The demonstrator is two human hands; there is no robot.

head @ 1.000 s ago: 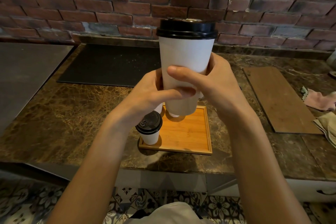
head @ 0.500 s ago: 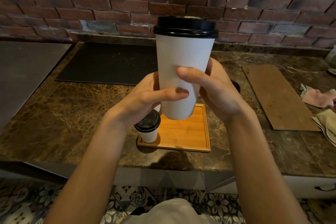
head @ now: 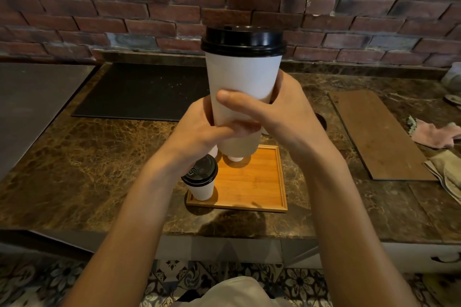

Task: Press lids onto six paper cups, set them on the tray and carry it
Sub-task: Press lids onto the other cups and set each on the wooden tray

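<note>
A tall white paper cup [head: 243,77] with a black lid [head: 243,41] is held upright in the air, close to the camera. My left hand [head: 199,132] and my right hand [head: 282,117] both grip its lower half, thumbs across the front. Below it on the counter lies a square wooden tray [head: 252,184]. A lidded white cup [head: 200,180] stands at the tray's near left corner. The bases of other cups [head: 235,158] show at the tray's far edge, mostly hidden behind the raised cup and my hands.
The brown marble counter [head: 99,157] runs to a brick wall. A black mat [head: 139,92] lies at the back left, a wooden board [head: 374,132] on the right, with a pink cloth [head: 434,133] and a beige cloth [head: 446,169] beyond it. A black lid [head: 321,119] peeks out behind my right wrist.
Both hands keep their hold on the lidded cup, which stays raised. The view has shifted slightly, and the cup sits a little lower against the wall.
</note>
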